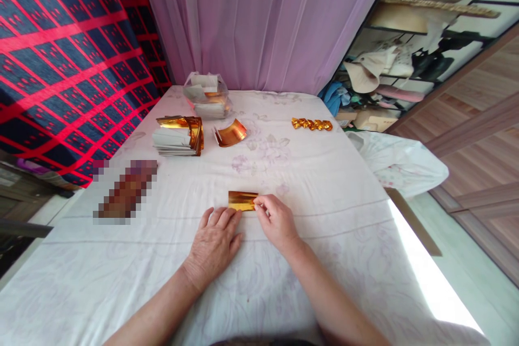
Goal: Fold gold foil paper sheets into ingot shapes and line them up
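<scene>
While the left hand [214,240] lies flat, fingers open, touching the gold paper [242,200], the right hand [278,220] at 3 o'clock pinches its edge, hiding that corner.

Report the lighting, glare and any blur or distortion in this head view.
Head view: daylight burns out a patch at the table's right edge; gold foil sheet between left hand and right hand glints; a pixelated block hides something; wide-angle lens bends edges.
</scene>
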Tool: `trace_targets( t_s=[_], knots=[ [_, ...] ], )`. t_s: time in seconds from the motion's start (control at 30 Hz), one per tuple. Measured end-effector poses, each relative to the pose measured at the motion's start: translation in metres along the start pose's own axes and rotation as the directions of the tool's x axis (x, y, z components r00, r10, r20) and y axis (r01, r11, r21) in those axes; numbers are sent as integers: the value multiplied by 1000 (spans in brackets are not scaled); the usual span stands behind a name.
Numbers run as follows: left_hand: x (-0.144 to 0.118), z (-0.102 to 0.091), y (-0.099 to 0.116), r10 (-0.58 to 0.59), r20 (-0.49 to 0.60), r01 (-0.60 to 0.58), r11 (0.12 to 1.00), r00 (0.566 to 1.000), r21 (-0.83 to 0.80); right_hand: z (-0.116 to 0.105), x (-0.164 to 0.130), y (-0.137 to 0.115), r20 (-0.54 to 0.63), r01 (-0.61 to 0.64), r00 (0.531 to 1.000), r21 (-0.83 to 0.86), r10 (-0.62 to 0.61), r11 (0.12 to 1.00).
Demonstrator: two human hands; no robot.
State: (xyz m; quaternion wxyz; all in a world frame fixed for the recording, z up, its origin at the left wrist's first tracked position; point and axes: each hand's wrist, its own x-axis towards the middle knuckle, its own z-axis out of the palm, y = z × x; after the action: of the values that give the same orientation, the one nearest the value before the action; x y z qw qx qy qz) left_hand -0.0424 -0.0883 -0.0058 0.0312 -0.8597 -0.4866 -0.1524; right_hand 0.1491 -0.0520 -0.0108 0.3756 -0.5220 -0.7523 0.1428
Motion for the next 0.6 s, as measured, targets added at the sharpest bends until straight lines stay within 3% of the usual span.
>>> trace_targets(
  t_s=[0.17,0.6],
  knots=[
    [1,-2,1,-12,43,13,1000,999,-15,9,3,1,119,49,992,-147,-32,988],
    [9,-5,7,-49,91,45,998,995,49,11,0,3,125,47,992,-178,-25,983]
  ],
)
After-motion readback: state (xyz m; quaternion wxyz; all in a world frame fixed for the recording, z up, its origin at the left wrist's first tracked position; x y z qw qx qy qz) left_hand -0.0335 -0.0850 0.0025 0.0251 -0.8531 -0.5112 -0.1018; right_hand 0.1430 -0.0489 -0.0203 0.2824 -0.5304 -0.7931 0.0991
